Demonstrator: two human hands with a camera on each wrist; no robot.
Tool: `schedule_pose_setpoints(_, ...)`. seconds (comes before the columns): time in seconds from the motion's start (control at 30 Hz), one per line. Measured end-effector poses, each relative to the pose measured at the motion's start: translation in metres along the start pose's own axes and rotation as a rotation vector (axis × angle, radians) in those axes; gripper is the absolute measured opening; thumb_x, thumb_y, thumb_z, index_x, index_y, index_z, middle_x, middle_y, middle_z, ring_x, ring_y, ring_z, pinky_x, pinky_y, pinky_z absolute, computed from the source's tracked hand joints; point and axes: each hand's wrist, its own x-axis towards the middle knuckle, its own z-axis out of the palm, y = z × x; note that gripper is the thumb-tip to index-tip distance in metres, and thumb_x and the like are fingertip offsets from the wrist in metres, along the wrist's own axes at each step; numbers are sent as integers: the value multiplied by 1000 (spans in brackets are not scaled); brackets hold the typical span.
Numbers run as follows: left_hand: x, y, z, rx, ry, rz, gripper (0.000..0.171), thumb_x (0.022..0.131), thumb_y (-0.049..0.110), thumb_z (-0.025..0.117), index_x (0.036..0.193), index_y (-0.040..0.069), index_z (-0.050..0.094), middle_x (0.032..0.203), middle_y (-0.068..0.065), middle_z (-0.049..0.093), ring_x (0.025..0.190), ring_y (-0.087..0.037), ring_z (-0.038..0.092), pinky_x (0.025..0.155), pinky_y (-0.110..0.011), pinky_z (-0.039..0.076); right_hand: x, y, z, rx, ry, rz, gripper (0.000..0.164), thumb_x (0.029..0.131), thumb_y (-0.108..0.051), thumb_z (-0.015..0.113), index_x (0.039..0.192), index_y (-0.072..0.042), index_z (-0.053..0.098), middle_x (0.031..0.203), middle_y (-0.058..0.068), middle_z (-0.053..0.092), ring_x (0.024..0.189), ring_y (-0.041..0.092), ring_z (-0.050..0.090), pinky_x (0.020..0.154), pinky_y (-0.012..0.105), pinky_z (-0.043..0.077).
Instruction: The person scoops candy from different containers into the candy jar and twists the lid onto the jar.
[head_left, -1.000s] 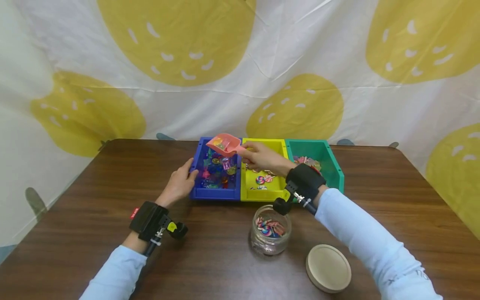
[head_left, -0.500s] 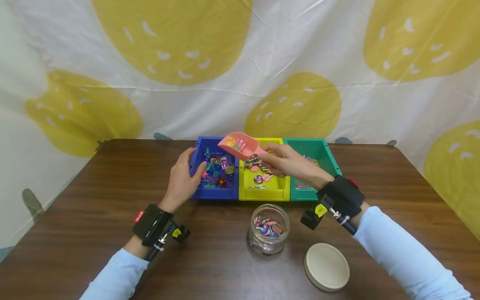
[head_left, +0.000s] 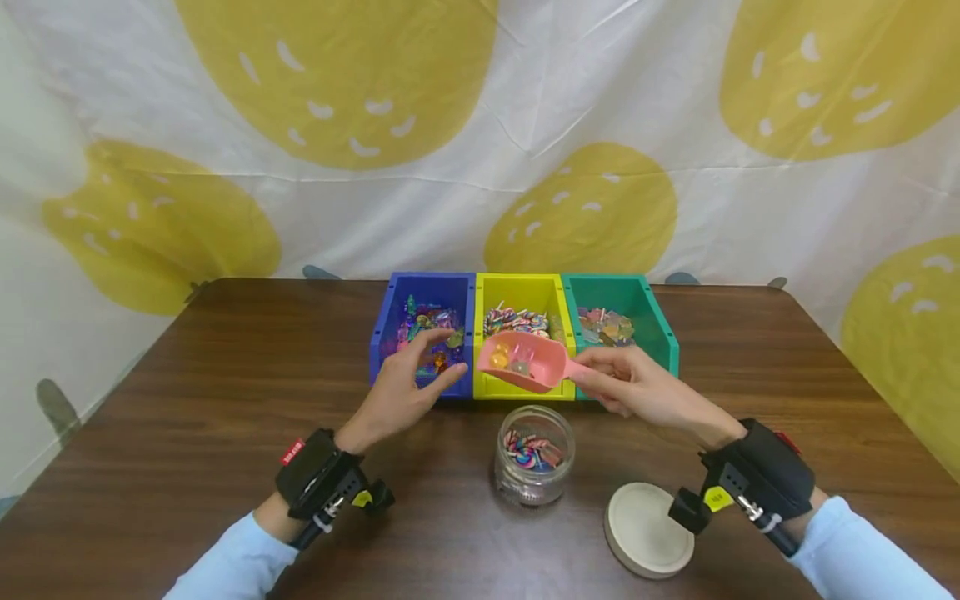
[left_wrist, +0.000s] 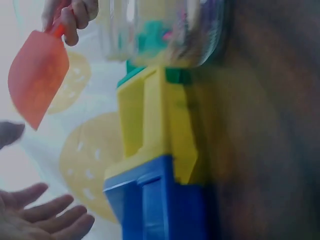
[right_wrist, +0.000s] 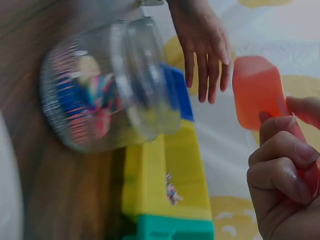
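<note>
Pinching the scoop [head_left: 553, 363], our right fingers [head_left: 600, 382] hold its long axis left-right at mid-frame, jar [head_left: 528, 487] lower in frame; our left fingers [head_left: 427, 341], parted and empty, just beside its tip.

Seemingly a small recording corner: wood-grain table [head_left: 187, 433], yellow-patterned cloth backdrop [head_left: 420, 225], wrist-worn cameras [head_left: 690, 510]

Behind a brown wood-grain table [head_left: 442, 533], a white cloth [head_left: 375, 225] (slightly creased) with large yellow shapes [head_left: 581, 237].
</note>
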Motion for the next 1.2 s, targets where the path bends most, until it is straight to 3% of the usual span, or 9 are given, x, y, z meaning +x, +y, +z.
schedule_pose_setpoints(0.13, -5, 0, 6, -63, -129, 11, 55, 84, 25, 62, 127, 0, 40, 128, -19, 45, 113, -33, 48, 93, -45, 41, -15, 7, -1, -68, 1, 27, 20, 92, -17, 48, 102, -4, 61, 58, 1, 34, 49, 15, 32, 41, 27, 25)
schedule_pose_setpoints(0.37, -7, 5, 16, -129, -372, 1, 73, 76, 38, 68, 132, 5, 34, 135, -13, 40, 122, -25, 40, 98, -39, 37, -33, 10, -11, -196, -52, 16, 17, 90, -16, 52, 99, -7, 64, 80, 0, 61, 70, 9, 48, 56, 21, 41)
schedule_pose_setpoints(0.6, -4, 7, 29, -115, -583, 27, 90, 71, 39, 73, 138, 3, 24, 138, -14, 36, 123, -24, 39, 100, -39, 35, -36, 3, -17, -285, -71, 30, 14, 88, -18, 56, 94, -8, 64, 75, -1, 59, 59, 6, 47, 49, 19, 38)
schedule_pose_setpoints(0.73, -3, 9, 36, -73, -634, 62, 90, 69, 35, 75, 137, 5, 26, 137, -12, 38, 123, -22, 39, 101, -39, 33, -35, -3, -20, -368, -87, 10, 13, 87, -20, 58, 93, -11, 65, 64, -8, 48, 53, 3, 40, 46, 18, 34)
schedule_pose_setpoints(0.9, -1, 10, 44, -27, -642, 116, 82, 69, 28, 76, 134, 5, 31, 131, -12, 45, 118, -22, 44, 99, -34, 36, -35, -13, -22, -494, -96, -58, 12, 84, -19, 62, 91, -9, 66, 56, -14, 32, 47, -1, 31, 43, 17, 28)
schedule_pose_setpoints(1.2, -1, 10, 46, -44, -652, 38, 76, 71, 27, 75, 131, 4, 36, 124, -11, 51, 114, -22, 48, 95, -35, 40, -30, -44, -14, -672, -102, -23, 10, 83, -20, 62, 84, -10, 66, 54, -14, 32, 47, -2, 29, 44, 17, 26)
